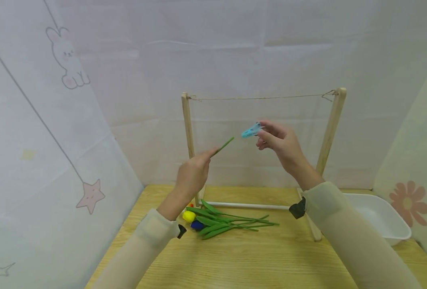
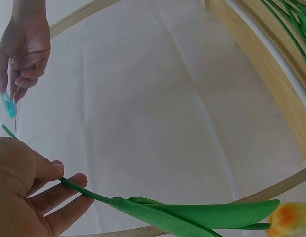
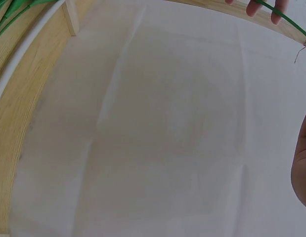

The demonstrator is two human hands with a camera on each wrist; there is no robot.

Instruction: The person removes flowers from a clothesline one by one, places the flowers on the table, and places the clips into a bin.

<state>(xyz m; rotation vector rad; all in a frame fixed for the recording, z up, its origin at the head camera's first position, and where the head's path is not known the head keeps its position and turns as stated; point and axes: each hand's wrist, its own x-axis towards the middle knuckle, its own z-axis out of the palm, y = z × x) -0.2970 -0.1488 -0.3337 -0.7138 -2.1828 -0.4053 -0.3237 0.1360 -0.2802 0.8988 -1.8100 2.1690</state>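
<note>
My left hand (image 1: 194, 171) pinches the green stem of an artificial tulip (image 2: 167, 212), whose yellow-orange bloom hangs below in the left wrist view. The bare stem end points up and right. My right hand (image 1: 280, 142) holds a light blue clothespin (image 1: 251, 130) between thumb and fingers, a short gap from the stem tip. Both hands are in front of and below a string (image 1: 257, 98) tied between two wooden posts. In the right wrist view only part of the right hand (image 3: 303, 168) shows, and the clothespin is out of sight.
Several artificial tulips (image 1: 217, 220), with yellow and blue blooms, lie on the wooden table (image 1: 213, 261). A white bar (image 1: 249, 206) joins the feet of the wooden frame (image 1: 330, 132). At the right stands a white basin (image 1: 383, 212). Pale cloth walls enclose the table.
</note>
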